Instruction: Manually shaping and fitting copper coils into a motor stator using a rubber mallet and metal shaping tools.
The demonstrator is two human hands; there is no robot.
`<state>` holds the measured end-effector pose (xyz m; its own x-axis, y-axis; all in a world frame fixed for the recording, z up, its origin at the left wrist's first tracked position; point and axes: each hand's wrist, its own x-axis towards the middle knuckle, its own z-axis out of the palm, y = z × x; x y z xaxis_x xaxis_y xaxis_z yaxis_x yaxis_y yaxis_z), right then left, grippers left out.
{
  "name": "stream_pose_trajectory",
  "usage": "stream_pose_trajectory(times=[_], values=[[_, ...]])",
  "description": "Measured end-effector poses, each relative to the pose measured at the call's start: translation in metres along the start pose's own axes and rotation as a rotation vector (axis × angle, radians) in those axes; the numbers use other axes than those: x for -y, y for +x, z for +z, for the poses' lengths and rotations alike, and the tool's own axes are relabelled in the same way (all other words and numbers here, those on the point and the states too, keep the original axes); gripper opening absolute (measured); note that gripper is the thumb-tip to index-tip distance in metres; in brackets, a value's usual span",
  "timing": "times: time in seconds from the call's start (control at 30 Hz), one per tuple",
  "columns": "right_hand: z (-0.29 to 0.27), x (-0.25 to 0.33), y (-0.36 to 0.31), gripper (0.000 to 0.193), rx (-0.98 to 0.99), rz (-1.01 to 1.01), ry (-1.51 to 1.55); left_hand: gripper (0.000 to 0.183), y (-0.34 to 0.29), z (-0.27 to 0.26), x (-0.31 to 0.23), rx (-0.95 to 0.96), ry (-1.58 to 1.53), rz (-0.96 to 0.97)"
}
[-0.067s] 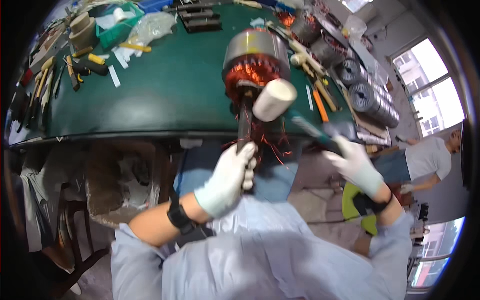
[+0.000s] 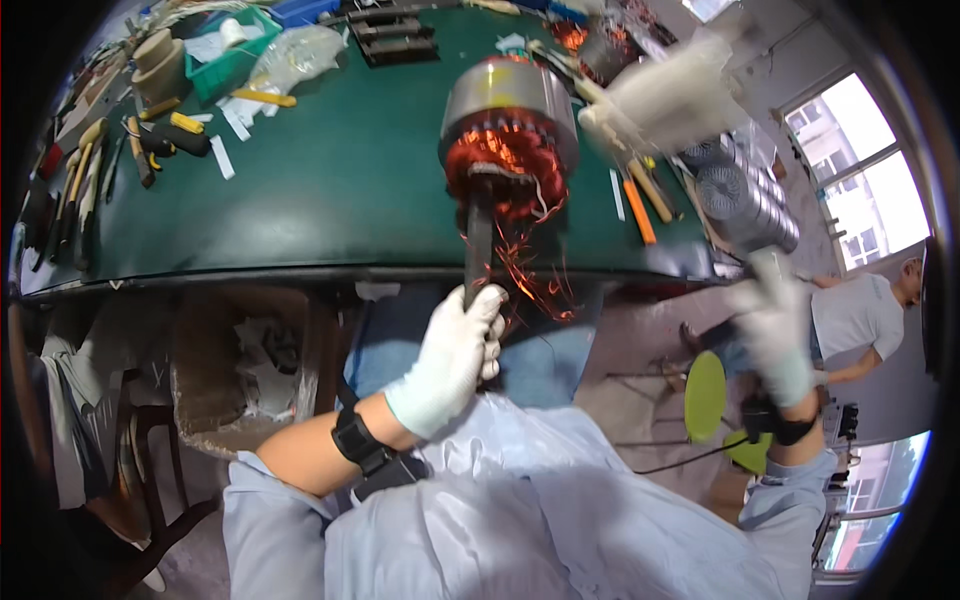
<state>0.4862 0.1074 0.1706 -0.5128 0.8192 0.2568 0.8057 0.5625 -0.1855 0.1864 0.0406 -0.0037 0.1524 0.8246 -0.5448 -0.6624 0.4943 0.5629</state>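
Note:
On the green bench stands a steel motor stator [image 2: 510, 92] with copper windings [image 2: 505, 155] bulging from its near end and loose wire ends hanging over the bench edge. My gloved left hand [image 2: 460, 345] is closed around a dark bar [image 2: 481, 235], whose far end meets the windings. Out to the right, my gloved right hand [image 2: 775, 325] is raised and blurred. It grips a mallet, whose pale head [image 2: 670, 100] is smeared by motion, apart from the bar. The mallet's handle is hardly visible.
Hand tools [image 2: 85, 185] and a green basket [image 2: 235, 65] lie on the left of the bench [image 2: 330, 190]. An orange-handled tool [image 2: 638, 212] and slotted metal cores [image 2: 735, 195] are at right. Below are a plastic-lined bin [image 2: 190, 390] and a green stool [image 2: 706, 395]; another person [image 2: 850, 320] is beyond.
The mallet has swung up and to the right, away from the bar, with my right hand moving outward. My left hand still holds the bar in nearly the same place.

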Motion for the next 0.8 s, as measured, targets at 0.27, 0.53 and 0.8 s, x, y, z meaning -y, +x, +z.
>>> stream_pose_trajectory(times=[0.27,0.53,0.8], values=[[0.111,-0.048,-0.078,0.024,-0.550,0.359,1.149,0.022,0.005,0.004,0.019,-0.009,0.070,0.021],[0.010,-0.023,-0.052,0.025,-0.200,0.233,0.461,0.029,-0.017,0.003,-0.006,-0.095,0.060,0.174],[0.152,0.036,0.015,0.030,0.402,0.166,0.441,0.030,-0.011,-0.006,0.001,-0.046,-0.082,0.122]])
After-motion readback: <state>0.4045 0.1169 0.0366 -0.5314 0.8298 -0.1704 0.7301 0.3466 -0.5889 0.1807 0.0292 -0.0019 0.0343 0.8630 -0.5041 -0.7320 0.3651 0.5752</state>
